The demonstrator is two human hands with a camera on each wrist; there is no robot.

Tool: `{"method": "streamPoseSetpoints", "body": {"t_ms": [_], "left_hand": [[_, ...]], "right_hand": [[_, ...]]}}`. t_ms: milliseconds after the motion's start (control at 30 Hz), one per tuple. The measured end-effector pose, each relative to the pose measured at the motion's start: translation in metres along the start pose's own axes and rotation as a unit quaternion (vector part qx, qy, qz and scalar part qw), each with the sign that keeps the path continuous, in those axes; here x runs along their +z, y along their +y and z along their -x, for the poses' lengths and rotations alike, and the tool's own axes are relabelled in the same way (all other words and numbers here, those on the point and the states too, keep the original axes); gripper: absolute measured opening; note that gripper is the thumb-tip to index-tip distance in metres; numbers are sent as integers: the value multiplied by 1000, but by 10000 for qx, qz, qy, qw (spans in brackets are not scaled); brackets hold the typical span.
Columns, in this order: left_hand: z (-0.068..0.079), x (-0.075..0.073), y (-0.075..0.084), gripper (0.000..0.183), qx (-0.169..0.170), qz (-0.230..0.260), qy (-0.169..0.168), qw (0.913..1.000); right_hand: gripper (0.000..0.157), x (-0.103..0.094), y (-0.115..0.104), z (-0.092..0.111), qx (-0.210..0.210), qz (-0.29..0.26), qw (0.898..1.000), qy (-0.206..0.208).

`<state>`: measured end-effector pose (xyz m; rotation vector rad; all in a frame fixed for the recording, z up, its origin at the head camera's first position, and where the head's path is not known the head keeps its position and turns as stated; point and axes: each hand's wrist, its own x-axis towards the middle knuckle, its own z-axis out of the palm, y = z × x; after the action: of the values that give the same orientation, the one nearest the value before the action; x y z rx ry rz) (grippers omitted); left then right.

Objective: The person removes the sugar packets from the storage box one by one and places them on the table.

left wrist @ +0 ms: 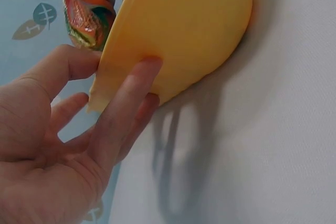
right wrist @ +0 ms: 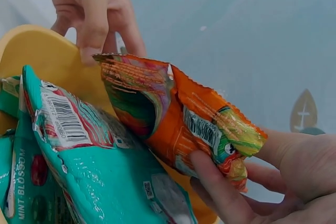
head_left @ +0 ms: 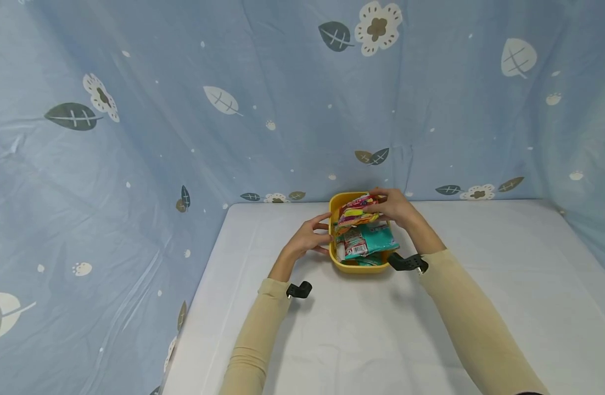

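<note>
A yellow plastic bin (head_left: 359, 269) holds several snack bags. My left hand (head_left: 307, 237) grips its left wall. In the left wrist view, one fingertip goes behind the rim and other fingers lie on the outer wall. My right hand (head_left: 394, 207) holds an orange snack bag (right wrist: 181, 116) with a barcode and a crimped edge, over the far part of the bin. Below it, a teal snack bag (right wrist: 110, 166) with a white barcode label leans in the bin. Beside that stands another teal bag (right wrist: 34, 182) marked "MINT BLOSSOM".
The bin stands on a white table (head_left: 362, 334) near its far edge. Behind and to the left hangs a blue curtain (head_left: 292, 99) with leaf and flower prints. Both wrists wear black straps.
</note>
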<state>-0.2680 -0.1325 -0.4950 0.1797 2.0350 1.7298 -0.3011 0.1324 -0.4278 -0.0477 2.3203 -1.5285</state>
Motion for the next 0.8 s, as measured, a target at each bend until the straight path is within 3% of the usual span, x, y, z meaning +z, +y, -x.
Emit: {"method": "streamPoseSetpoints", "body": {"t_ms": [800], "left_hand": [[-4,-1,-3,76,-16,-157,74,9998]], "right_hand": [[70,-7,2,5,-9,49,10000,-70]]}}
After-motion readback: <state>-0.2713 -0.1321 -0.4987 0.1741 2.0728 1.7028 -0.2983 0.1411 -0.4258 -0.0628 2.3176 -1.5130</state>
